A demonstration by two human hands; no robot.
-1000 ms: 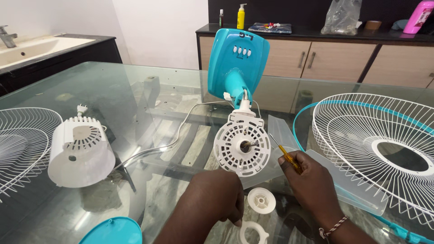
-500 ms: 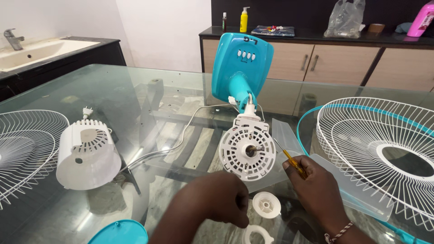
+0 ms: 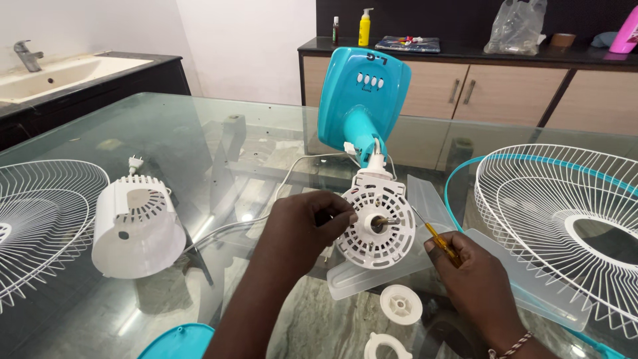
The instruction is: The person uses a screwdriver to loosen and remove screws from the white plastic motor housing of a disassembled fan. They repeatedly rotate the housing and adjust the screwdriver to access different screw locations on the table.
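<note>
A white round fan motor housing (image 3: 376,228) with a metal shaft lies on the glass table (image 3: 199,139), joined to a turquoise fan base (image 3: 362,100). My left hand (image 3: 307,226) grips the housing's left edge. My right hand (image 3: 468,272) holds a yellow-handled screwdriver (image 3: 437,238) whose tip points at the housing's right side. Translucent fan blades (image 3: 465,246) lie under and to the right of the housing.
A white rear motor cover (image 3: 136,226) and a plug lie to the left. Wire grilles rest at the far left (image 3: 40,219) and at the right (image 3: 565,219). Two white round nuts (image 3: 401,304) sit near the front edge. A counter with bottles stands behind.
My left hand has moved up from the table's front onto the housing's left edge. The view has shifted slightly; the screwdriver stays beside the housing.
</note>
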